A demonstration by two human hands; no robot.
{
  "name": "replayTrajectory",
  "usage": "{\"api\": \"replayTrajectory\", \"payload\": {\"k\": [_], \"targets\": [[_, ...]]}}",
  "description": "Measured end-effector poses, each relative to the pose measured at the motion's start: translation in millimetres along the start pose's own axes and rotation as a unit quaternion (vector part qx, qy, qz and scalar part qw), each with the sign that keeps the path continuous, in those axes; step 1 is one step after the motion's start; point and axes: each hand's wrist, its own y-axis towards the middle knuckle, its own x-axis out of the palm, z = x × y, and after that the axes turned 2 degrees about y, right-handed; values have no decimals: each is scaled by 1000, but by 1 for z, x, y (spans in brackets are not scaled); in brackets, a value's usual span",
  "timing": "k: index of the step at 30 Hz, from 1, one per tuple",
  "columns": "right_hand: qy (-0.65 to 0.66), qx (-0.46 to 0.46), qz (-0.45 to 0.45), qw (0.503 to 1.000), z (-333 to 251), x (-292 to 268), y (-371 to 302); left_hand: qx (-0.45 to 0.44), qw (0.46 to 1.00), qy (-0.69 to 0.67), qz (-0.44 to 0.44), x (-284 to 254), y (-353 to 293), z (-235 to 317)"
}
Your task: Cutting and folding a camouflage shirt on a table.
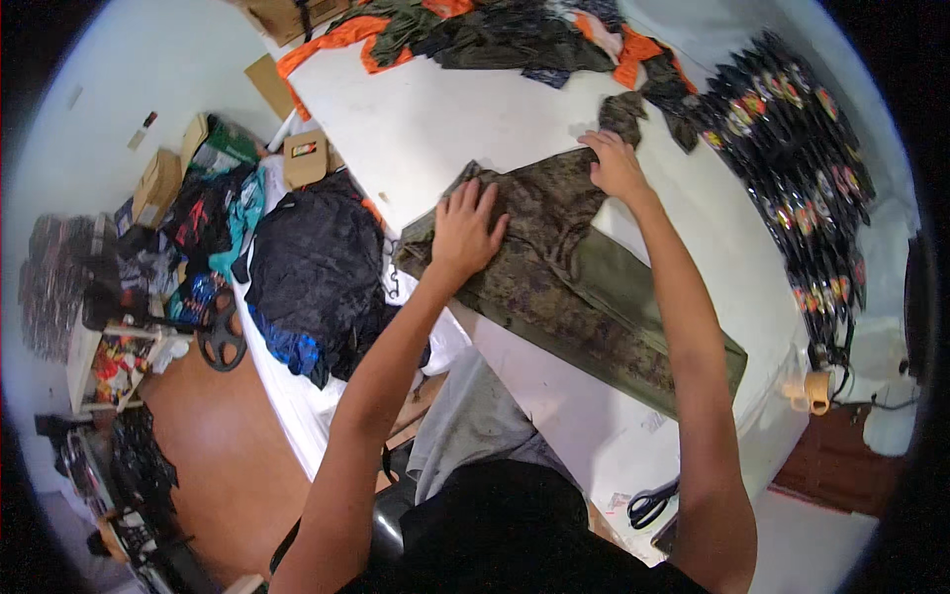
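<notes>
A garment (pixel 534 277) in brown-green camouflage with plain olive parts lies spread on the white table. My left hand (pixel 467 230) rests flat on its left end, fingers stretched and apart. My right hand (pixel 616 166) lies at its far edge, beside a small camouflage end (pixel 621 117) that sticks out beyond the fingertips. Those fingers are also stretched out, with the thumb apart. The olive part reaches to the right, passing under my right forearm. Neither hand visibly grips the cloth.
Dark and orange garments (pixel 505 40) are heaped along the far side of the white table (pixel 426 119). To the left lies a pile of black clothing (pixel 317 257) near a cardboard box (pixel 306 158). Black-handled scissors (pixel 650 505) lie near my right elbow. Packaged black items (pixel 792 168) are stacked at the right.
</notes>
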Motion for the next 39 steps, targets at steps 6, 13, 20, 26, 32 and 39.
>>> {"api": "replayTrajectory", "payload": {"k": [6, 13, 20, 26, 32, 39], "targets": [[-30, 67, -262, 962, 9, -11, 34, -7, 999, -21, 43, -2, -2, 0], [-196, 10, -168, 966, 33, -102, -18, -18, 999, -27, 16, 1, -1, -1], [-333, 33, -113, 936, 41, -168, -53, -13, 1000, -17, 15, 6, -3, -6], [-392, 79, -64, 914, 41, -241, -68, -26, 999, -17, 8, 3, 2, 0], [64, 163, -8, 985, 52, -258, -118, -5, 1000, -15, 26, 7, -1, -1], [395, 178, -127, 892, -41, -286, -178, -31, 996, -80, 32, 4, 0, -7]]}}
